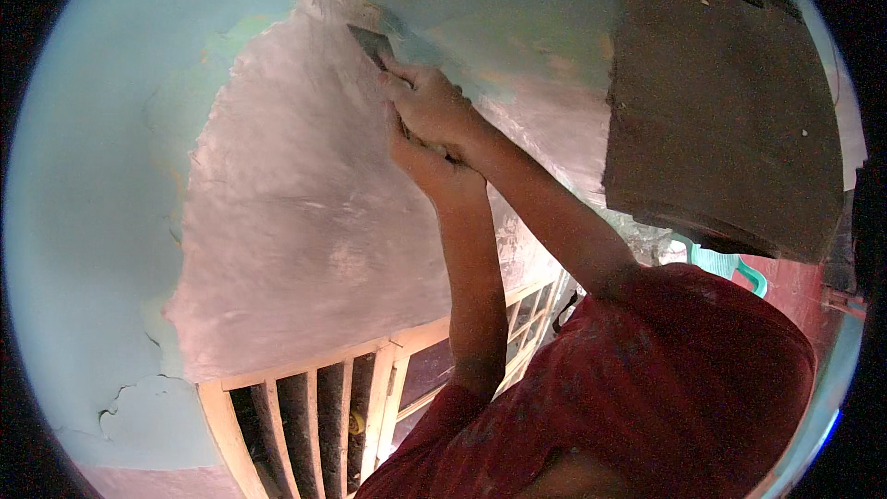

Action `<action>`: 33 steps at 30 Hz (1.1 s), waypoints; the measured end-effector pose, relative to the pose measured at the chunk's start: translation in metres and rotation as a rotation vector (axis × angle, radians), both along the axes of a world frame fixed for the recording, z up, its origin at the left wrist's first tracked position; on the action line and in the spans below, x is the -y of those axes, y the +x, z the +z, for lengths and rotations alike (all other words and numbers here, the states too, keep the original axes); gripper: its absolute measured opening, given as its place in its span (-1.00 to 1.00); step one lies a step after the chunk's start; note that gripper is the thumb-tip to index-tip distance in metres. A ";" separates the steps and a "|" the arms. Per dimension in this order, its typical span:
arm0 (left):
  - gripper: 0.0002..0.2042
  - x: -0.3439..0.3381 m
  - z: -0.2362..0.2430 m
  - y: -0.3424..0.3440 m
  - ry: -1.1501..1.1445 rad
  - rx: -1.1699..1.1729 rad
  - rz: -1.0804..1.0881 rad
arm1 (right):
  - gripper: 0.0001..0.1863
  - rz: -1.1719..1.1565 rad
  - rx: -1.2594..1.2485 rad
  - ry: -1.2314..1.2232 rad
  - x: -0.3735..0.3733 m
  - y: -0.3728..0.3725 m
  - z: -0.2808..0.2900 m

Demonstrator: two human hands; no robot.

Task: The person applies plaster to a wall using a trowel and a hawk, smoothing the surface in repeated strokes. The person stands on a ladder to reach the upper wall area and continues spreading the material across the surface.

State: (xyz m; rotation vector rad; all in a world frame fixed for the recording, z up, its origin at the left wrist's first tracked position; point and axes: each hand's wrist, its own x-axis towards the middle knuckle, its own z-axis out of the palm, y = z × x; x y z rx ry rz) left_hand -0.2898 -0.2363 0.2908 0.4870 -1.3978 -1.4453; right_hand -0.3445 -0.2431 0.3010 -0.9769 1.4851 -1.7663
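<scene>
My right hand (432,106) is raised to the wall, its fingers closed around a flat, dark-bladed scraper (370,44). The blade lies against the upper part of a pale pinkish plaster patch (286,185), close to its border with the blue-green paint (102,176). Just below, my left hand (420,159) is pressed up against the right hand and wrist with its fingers curled. What the left fingers grip, if anything, is hidden between the two hands.
Beneath the patch is a cream wooden window frame (377,407) with upright bars. A large dark brown sheet (721,111) hangs at the upper right. Beyond my right shoulder stands a green plastic chair (716,261). Cracks run through the paint at left.
</scene>
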 end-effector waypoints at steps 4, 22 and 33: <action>-0.49 -0.007 0.017 0.004 -0.075 0.001 0.027 | -0.50 -0.133 -0.053 -0.269 -0.003 0.018 0.001; -0.50 0.000 0.022 0.006 -0.172 0.107 0.061 | -0.42 -0.033 0.054 -0.159 0.015 0.005 0.005; -0.51 -0.004 0.014 -0.010 -0.177 0.071 0.043 | -0.48 -0.045 0.125 -0.129 0.022 -0.016 0.001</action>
